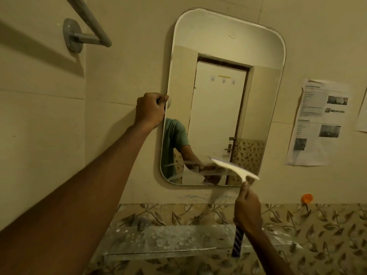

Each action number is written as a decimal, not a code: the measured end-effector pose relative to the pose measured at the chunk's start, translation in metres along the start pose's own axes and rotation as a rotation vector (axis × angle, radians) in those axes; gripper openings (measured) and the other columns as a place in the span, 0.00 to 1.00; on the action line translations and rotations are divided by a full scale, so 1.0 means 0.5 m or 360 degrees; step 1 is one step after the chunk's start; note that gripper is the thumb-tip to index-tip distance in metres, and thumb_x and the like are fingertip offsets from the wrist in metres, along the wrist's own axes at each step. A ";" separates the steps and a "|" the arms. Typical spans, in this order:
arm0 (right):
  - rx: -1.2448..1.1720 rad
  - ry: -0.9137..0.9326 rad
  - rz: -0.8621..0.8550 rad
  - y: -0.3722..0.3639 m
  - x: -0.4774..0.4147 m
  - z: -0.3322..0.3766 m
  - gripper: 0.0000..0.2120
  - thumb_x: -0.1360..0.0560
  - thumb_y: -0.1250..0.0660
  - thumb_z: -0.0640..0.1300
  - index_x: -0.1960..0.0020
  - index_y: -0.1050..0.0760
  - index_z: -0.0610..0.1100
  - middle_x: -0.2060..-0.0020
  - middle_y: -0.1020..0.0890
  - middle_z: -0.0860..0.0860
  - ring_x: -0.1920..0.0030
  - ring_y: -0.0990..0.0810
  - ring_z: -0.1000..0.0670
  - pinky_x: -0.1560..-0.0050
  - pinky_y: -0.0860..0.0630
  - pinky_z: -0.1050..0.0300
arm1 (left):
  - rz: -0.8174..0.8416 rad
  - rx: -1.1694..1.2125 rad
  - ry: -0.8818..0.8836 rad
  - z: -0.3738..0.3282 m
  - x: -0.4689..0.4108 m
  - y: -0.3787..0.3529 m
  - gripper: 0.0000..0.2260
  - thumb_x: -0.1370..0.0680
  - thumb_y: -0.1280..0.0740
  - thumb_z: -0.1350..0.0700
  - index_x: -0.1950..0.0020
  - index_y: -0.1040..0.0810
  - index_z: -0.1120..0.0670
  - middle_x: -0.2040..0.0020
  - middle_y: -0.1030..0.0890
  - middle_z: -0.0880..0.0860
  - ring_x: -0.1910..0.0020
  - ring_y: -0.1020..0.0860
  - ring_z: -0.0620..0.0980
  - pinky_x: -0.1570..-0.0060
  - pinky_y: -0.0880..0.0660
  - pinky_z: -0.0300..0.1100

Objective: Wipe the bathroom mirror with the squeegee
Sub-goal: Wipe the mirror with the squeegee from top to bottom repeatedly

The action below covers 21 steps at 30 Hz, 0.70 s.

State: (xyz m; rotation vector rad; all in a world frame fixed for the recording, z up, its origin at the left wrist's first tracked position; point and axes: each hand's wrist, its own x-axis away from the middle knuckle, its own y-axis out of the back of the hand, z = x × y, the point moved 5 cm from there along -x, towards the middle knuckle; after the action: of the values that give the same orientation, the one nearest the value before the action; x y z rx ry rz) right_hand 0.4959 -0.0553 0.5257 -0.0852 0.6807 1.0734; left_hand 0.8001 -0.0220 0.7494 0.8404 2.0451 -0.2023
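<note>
A rounded rectangular mirror (pixel 222 92) hangs on the beige tiled wall. My left hand (pixel 151 111) grips its left edge about halfway up. My right hand (pixel 248 209) is closed around the handle of a white squeegee (pixel 236 167). The dark striped end of the handle sticks out below my fist. The blade lies tilted against the mirror's lower right part, near the bottom edge. Wet streaks show on the glass to the left of the blade. The mirror reflects a person's arm and a white door.
A dusty glass shelf (pixel 168 241) juts out below the mirror. A grey towel bar (pixel 87 34) is mounted at the upper left. Printed paper sheets (pixel 317 122) are stuck to the wall on the right, above an orange hook (pixel 306 199).
</note>
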 end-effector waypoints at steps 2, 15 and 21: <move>0.0062 0.0004 0.0049 -0.003 0.025 -0.011 0.25 0.19 0.52 0.56 0.67 0.32 0.43 0.76 0.29 0.46 0.76 0.29 0.46 0.74 0.25 0.46 | 0.0018 0.0017 0.0008 -0.003 0.001 0.002 0.14 0.20 0.36 0.52 0.41 0.20 0.60 0.46 0.17 0.60 0.51 0.18 0.58 0.49 0.19 0.53; -0.0306 -0.0294 -0.0184 -0.022 0.011 -0.009 0.26 0.18 0.53 0.55 0.64 0.30 0.40 0.76 0.31 0.47 0.80 0.33 0.52 0.80 0.34 0.60 | 0.0015 0.0018 -0.0022 0.000 0.004 0.003 0.14 0.20 0.36 0.52 0.42 0.20 0.60 0.49 0.16 0.59 0.53 0.18 0.57 0.51 0.19 0.53; -0.0362 -0.0289 -0.0163 0.035 -0.015 0.006 0.26 0.18 0.50 0.56 0.60 0.27 0.38 0.74 0.29 0.44 0.78 0.31 0.47 0.79 0.31 0.58 | 0.0088 0.0066 0.0006 0.001 0.002 0.006 0.14 0.20 0.36 0.53 0.42 0.20 0.61 0.49 0.16 0.60 0.52 0.17 0.58 0.49 0.19 0.54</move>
State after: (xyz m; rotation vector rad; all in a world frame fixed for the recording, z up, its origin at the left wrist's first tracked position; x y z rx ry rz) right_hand 0.4803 -0.0513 0.5366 -0.2140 0.3854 1.0422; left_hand 0.8019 -0.0194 0.7489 0.9226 2.0246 -0.2134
